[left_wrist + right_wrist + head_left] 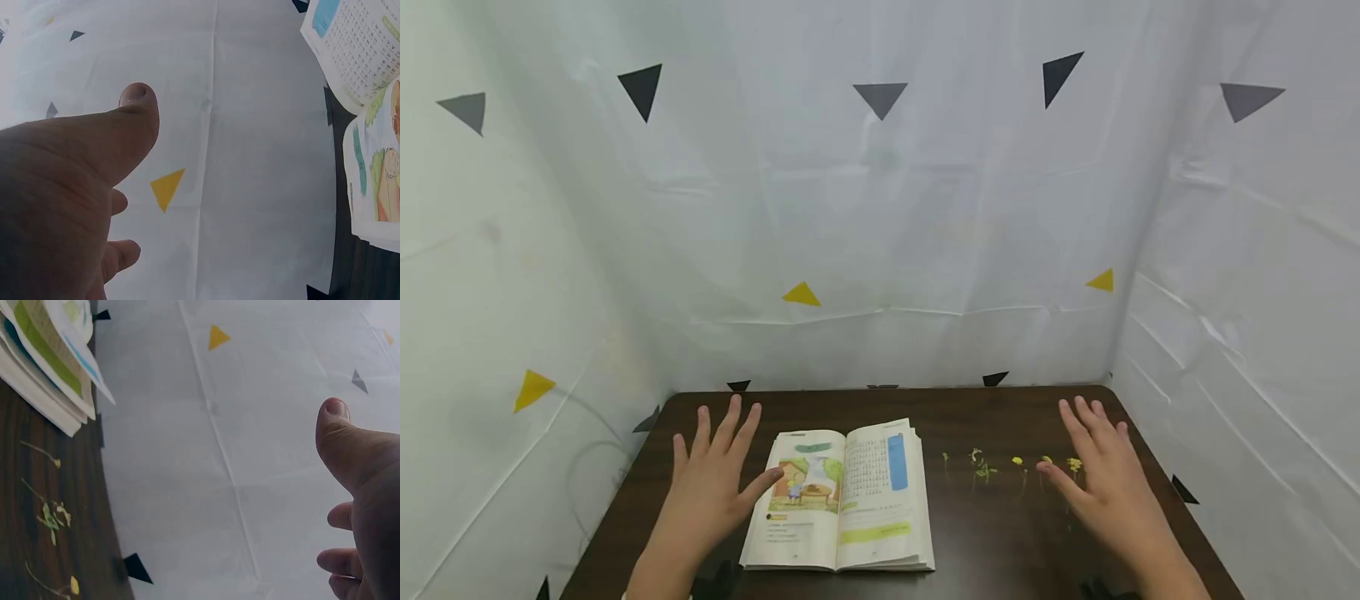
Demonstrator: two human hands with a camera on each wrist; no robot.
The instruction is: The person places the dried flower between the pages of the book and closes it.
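Observation:
An open book [876,525] lies on the dark wooden table, with a coloured picture on its left page and text on its right. My left hand [711,483] is raised with fingers spread beside the book, its thumb overlapping the left page's edge in the head view. To the right of the book, several small plant sprigs [981,468] lie in a row, some with yellow flowers [1017,461]. My right hand [1108,483] is held with fingers extended at the right end of that row, holding nothing and partly covering the last sprigs. The left hand is likewise bare of any object.
The brown table [985,550] ends at a white curtain [880,208] behind it, and similar white sheeting hangs at both sides. Black, grey and yellow triangles are scattered over the sheeting.

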